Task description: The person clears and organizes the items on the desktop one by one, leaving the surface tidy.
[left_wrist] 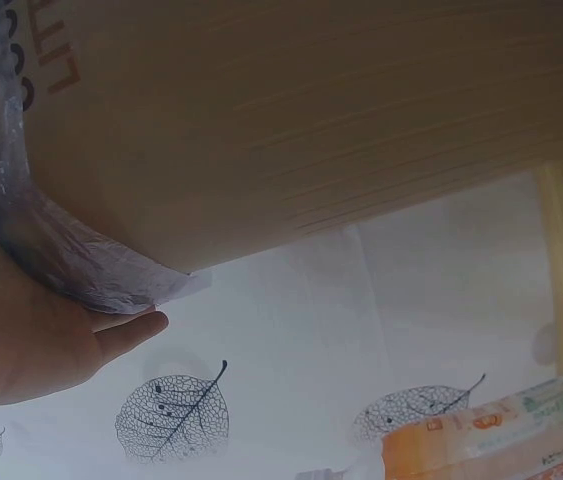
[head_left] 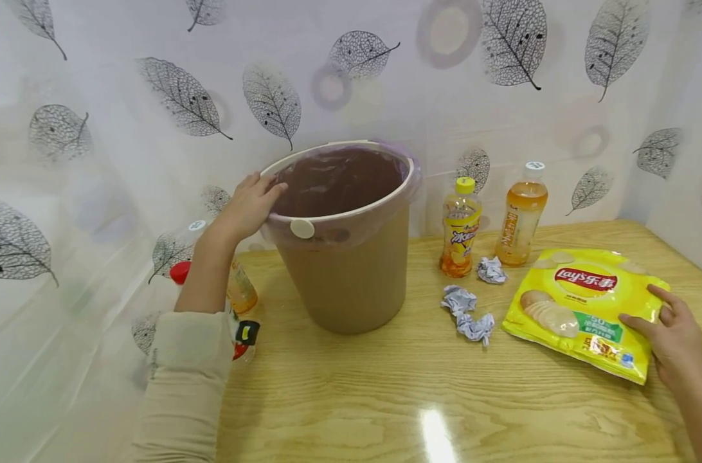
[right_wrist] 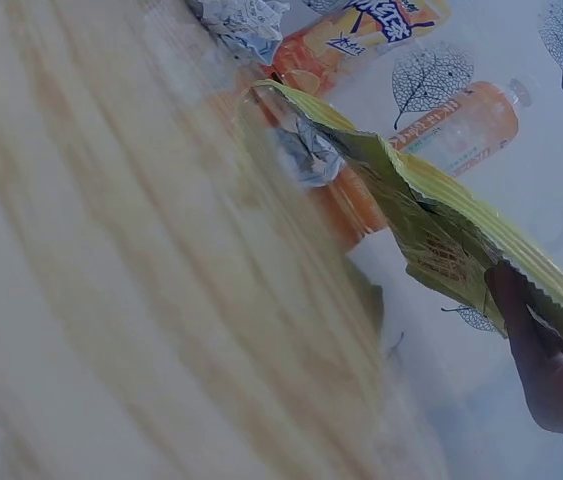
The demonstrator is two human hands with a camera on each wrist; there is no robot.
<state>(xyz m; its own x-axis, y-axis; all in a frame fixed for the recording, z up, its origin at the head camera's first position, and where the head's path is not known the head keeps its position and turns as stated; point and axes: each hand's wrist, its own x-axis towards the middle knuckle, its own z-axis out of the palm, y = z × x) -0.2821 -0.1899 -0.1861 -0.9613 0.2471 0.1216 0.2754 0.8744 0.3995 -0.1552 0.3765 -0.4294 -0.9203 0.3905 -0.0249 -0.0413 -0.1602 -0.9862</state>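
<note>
At the back of the table stands a beige trash can (head_left: pixel 351 276) lined with a thin purplish plastic bag (head_left: pixel 386 222). My left hand (head_left: pixel 249 206) grips its left rim, thumb at the inner side. In the left wrist view, fingers (left_wrist: pixel 131 338) lie along the liner on the outside of the can (left_wrist: pixel 291 130). On the right, my right hand (head_left: pixel 677 337) pinches the right edge of a yellow Lay's chip bag (head_left: pixel 588 305). The right wrist view shows that chip bag (right_wrist: pixel 441 225) tilted, with its crimped edge between thumb and fingers.
Crumpled paper balls (head_left: pixel 475 326) lie between can and chip bag, another paper ball (head_left: pixel 492 270) behind them. A yellow-capped bottle (head_left: pixel 461 231) and a white-capped bottle (head_left: pixel 521 215) stand by the wall. More bottles (head_left: pixel 243 289) stand left, partly hidden by my left arm.
</note>
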